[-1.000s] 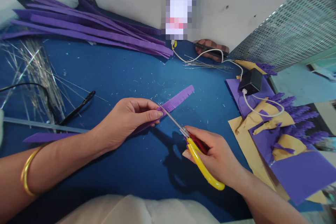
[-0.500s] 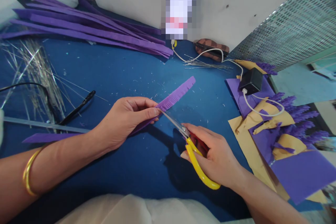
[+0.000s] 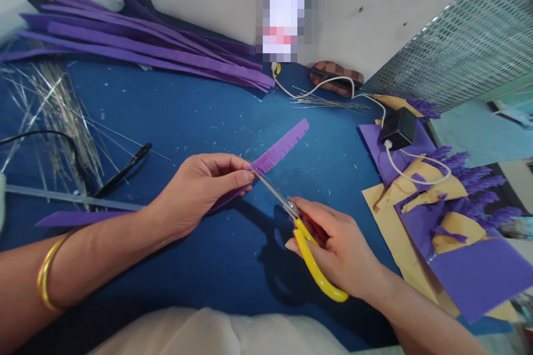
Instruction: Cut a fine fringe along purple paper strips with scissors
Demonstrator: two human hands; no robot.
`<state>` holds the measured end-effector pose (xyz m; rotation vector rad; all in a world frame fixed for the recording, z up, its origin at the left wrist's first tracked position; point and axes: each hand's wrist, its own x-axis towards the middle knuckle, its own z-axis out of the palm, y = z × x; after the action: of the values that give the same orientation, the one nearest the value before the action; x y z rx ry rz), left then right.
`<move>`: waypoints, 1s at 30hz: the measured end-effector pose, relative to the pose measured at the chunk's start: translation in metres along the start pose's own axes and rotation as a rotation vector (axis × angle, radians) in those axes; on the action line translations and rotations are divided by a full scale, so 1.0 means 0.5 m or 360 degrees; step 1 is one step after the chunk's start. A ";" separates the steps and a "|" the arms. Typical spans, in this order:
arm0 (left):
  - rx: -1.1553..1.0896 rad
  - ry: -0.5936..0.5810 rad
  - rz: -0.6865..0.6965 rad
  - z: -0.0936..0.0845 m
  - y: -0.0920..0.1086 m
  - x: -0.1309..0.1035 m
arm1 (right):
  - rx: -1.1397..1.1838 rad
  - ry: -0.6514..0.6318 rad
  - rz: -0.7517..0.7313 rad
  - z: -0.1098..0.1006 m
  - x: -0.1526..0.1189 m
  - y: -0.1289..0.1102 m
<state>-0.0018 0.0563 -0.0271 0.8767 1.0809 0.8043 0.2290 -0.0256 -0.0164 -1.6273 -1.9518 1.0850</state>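
Scissors (image 3: 308, 241) gripped in the right hand (image 3: 337, 247) bite the edge of a purple paper strip (image 3: 266, 163), which the left hand (image 3: 200, 191) pinches taut above the blue bench (image 3: 187, 111) so each fringe snip lands cleanly.

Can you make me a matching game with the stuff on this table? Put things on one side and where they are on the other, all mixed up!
Things:
1. scissors
2. fringed purple strip
3. black box
4. pile of purple strips

Places:
A. far left of the blue table, by the wall
B. pinched in the left hand
C. on purple paper at the right, white cable plugged in
D. in the right hand

Pairs: 1-D, 2-B, 3-C, 4-A
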 end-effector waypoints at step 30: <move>0.0139 -0.0045 -0.0002 0.000 -0.008 0.003 | -0.0079 -0.0005 -0.0178 0.002 -0.003 0.013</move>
<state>-0.0007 0.0556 -0.0311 0.9581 1.0985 0.7459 0.2329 -0.0271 -0.0220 -1.5217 -2.0601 1.0045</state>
